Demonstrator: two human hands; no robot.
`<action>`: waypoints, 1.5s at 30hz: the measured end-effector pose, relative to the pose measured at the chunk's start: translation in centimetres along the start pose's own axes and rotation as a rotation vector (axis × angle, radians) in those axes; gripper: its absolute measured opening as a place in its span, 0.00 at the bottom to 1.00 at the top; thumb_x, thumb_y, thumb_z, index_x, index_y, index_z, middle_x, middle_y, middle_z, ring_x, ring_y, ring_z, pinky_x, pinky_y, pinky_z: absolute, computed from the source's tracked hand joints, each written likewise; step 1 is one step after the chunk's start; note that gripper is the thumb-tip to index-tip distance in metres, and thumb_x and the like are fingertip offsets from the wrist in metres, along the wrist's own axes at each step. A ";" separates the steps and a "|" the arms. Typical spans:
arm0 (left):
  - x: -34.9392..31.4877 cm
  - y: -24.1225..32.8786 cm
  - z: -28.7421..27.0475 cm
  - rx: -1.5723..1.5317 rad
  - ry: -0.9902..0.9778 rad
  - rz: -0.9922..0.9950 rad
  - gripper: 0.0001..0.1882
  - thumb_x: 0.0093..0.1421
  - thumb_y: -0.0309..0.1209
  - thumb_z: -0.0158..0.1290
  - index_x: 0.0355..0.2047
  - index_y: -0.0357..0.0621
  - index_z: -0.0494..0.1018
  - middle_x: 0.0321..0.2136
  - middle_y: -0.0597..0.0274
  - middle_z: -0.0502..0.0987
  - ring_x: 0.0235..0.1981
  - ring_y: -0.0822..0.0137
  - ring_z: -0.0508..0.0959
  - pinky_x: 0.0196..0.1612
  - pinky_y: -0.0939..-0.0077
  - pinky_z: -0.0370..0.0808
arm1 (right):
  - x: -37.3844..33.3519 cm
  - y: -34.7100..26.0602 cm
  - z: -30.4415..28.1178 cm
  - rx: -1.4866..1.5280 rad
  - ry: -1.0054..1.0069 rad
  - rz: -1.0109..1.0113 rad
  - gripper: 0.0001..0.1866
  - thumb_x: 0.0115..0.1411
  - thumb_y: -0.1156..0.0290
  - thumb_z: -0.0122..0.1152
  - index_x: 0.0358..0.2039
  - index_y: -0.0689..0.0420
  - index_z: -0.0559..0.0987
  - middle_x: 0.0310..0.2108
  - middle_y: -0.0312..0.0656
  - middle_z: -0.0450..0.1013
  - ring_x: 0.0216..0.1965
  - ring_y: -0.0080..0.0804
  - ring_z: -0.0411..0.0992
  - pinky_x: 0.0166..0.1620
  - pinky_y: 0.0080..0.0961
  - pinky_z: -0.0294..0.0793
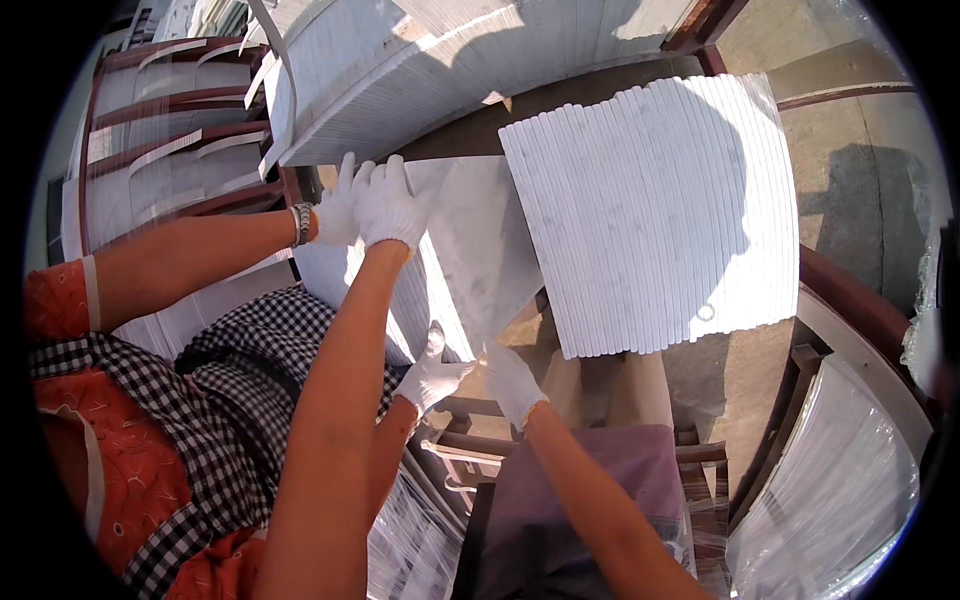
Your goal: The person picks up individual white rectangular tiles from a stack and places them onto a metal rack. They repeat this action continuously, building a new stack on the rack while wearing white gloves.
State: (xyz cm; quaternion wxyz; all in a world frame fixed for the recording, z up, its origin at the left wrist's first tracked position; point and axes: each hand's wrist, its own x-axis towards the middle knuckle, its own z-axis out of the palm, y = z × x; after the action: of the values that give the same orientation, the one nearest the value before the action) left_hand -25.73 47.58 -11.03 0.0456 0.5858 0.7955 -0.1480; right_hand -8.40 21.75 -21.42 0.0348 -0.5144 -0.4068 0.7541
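Observation:
A thin pale grey-white stone slab (485, 240) lies between two rows of slabs, its lower corner pointing toward me. My left hand (395, 205), in a white knit glove, rests at the slab's upper left edge with its fingers stretched out. My right hand (514, 383), gloved alike, closes on the lower corner; its fingertips are partly hidden. Close by are a co-worker's gloved hands: one (338, 208) touches the upper edge beside my left hand, the other (433, 378) is at the lower corner with thumb raised.
To the right stands a row of white slabs (650, 215) packed on edge. A longer slab row (400, 90) fills the far side. Dark red metal racks (180, 105) stand at left. A plastic-wrapped stack (830, 490) is at lower right. The co-worker's checked apron (265, 345) is close on my left.

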 end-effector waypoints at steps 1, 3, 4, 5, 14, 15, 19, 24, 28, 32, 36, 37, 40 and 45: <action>0.4 0.1 0.3 0.028 0.020 0.010 0.28 0.52 0.45 0.57 0.48 0.38 0.72 0.42 0.47 0.76 0.53 0.51 0.70 0.65 0.60 0.56 | 1.2 -0.3 0.5 0.463 -0.086 0.179 0.26 0.62 0.67 0.56 0.60 0.56 0.66 0.53 0.41 0.69 0.51 0.37 0.68 0.51 0.31 0.69; 0.4 -0.7 1.5 0.061 0.049 0.009 0.27 0.50 0.45 0.57 0.46 0.39 0.74 0.40 0.48 0.78 0.52 0.52 0.71 0.65 0.61 0.55 | 2.0 -3.8 -0.2 0.867 -0.011 0.541 0.25 0.61 0.62 0.59 0.57 0.56 0.69 0.49 0.41 0.70 0.47 0.35 0.69 0.48 0.28 0.69; 0.4 -0.7 1.5 0.062 0.074 0.001 0.27 0.50 0.45 0.57 0.45 0.40 0.75 0.39 0.48 0.78 0.51 0.52 0.72 0.66 0.61 0.55 | 1.9 -5.3 -0.7 0.930 0.028 0.623 0.25 0.60 0.59 0.60 0.56 0.57 0.70 0.47 0.40 0.70 0.44 0.34 0.69 0.46 0.27 0.69; 0.6 -0.5 1.4 0.056 0.099 0.002 0.26 0.49 0.45 0.57 0.44 0.40 0.76 0.39 0.49 0.78 0.50 0.52 0.73 0.66 0.61 0.55 | 2.1 -6.1 -1.0 0.984 0.067 0.682 0.26 0.60 0.57 0.61 0.54 0.57 0.72 0.45 0.40 0.71 0.42 0.33 0.69 0.45 0.26 0.69; 1.3 -0.7 0.9 0.018 0.089 0.038 0.16 0.52 0.43 0.55 0.30 0.43 0.76 0.32 0.51 0.77 0.43 0.53 0.74 0.51 0.60 0.68 | 2.2 -6.3 -1.3 1.074 0.137 0.591 0.26 0.57 0.48 0.63 0.43 0.60 0.77 0.35 0.35 0.71 0.36 0.23 0.66 0.38 0.25 0.67; 1.3 -0.3 0.8 -0.007 0.102 0.026 0.16 0.52 0.43 0.55 0.30 0.43 0.76 0.32 0.52 0.77 0.43 0.52 0.74 0.51 0.60 0.68 | 2.1 -6.2 -1.3 1.118 0.159 0.553 0.26 0.58 0.48 0.63 0.42 0.59 0.77 0.35 0.35 0.71 0.36 0.23 0.66 0.37 0.26 0.67; 1.2 2.0 0.6 -0.067 0.141 0.004 0.17 0.51 0.44 0.56 0.32 0.43 0.75 0.33 0.53 0.76 0.42 0.51 0.73 0.50 0.60 0.69 | 2.6 -5.6 -2.2 1.173 0.156 0.570 0.23 0.62 0.49 0.60 0.48 0.53 0.76 0.44 0.35 0.75 0.44 0.27 0.73 0.45 0.30 0.72; 1.3 3.9 0.4 -0.213 0.061 -0.155 0.28 0.49 0.48 0.58 0.47 0.46 0.74 0.44 0.49 0.74 0.46 0.48 0.73 0.55 0.58 0.67 | 2.4 -6.9 -3.5 1.433 0.040 0.582 0.26 0.63 0.44 0.56 0.52 0.49 0.74 0.46 0.32 0.75 0.48 0.30 0.72 0.48 0.34 0.72; 0.6 4.9 2.8 -0.564 0.121 -0.408 0.33 0.48 0.42 0.59 0.53 0.45 0.66 0.42 0.46 0.73 0.48 0.46 0.73 0.53 0.58 0.69 | 2.3 -7.2 -4.1 1.612 -0.068 0.586 0.25 0.63 0.43 0.53 0.54 0.45 0.73 0.48 0.31 0.75 0.48 0.30 0.72 0.50 0.33 0.73; 0.9 4.4 3.4 -0.800 0.018 -0.441 0.37 0.47 0.40 0.59 0.57 0.43 0.60 0.44 0.44 0.73 0.48 0.46 0.74 0.52 0.59 0.71 | 3.4 -6.6 -3.2 1.720 -0.036 0.526 0.24 0.65 0.43 0.49 0.54 0.45 0.73 0.48 0.31 0.76 0.46 0.29 0.74 0.47 0.30 0.75; 0.9 5.1 3.0 -0.742 -0.021 -0.430 0.37 0.47 0.40 0.60 0.56 0.41 0.61 0.44 0.43 0.74 0.44 0.48 0.77 0.50 0.61 0.72 | 3.3 -6.8 -3.3 1.680 0.068 0.471 0.24 0.68 0.44 0.44 0.54 0.44 0.73 0.46 0.29 0.77 0.43 0.27 0.77 0.40 0.26 0.78; 1.1 5.3 2.8 -0.724 -0.029 -0.422 0.38 0.47 0.41 0.61 0.56 0.41 0.61 0.43 0.44 0.75 0.43 0.50 0.77 0.48 0.63 0.73 | 3.2 -7.1 -3.6 1.674 0.054 0.449 0.24 0.68 0.43 0.44 0.53 0.44 0.73 0.46 0.29 0.77 0.43 0.26 0.77 0.39 0.26 0.78; 0.8 5.2 3.4 -0.686 0.010 -0.331 0.36 0.48 0.41 0.62 0.54 0.40 0.62 0.40 0.45 0.76 0.40 0.52 0.78 0.46 0.64 0.74 | 2.5 -7.7 -3.6 1.661 0.045 0.421 0.25 0.66 0.42 0.45 0.53 0.46 0.73 0.46 0.30 0.77 0.43 0.27 0.76 0.39 0.27 0.77; 0.8 6.7 2.9 -0.684 -0.025 -0.255 0.36 0.48 0.41 0.61 0.54 0.39 0.62 0.43 0.46 0.74 0.43 0.53 0.77 0.48 0.63 0.73 | 2.3 -7.4 -3.7 1.665 0.135 0.520 0.21 0.66 0.42 0.48 0.48 0.41 0.75 0.40 0.28 0.77 0.37 0.24 0.76 0.39 0.30 0.76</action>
State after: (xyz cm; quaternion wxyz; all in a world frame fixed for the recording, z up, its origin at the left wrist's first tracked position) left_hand -19.88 49.27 -15.16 0.2296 0.4309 0.8651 0.1151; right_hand -9.22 29.86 -18.87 0.2502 -0.4419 0.4093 0.7580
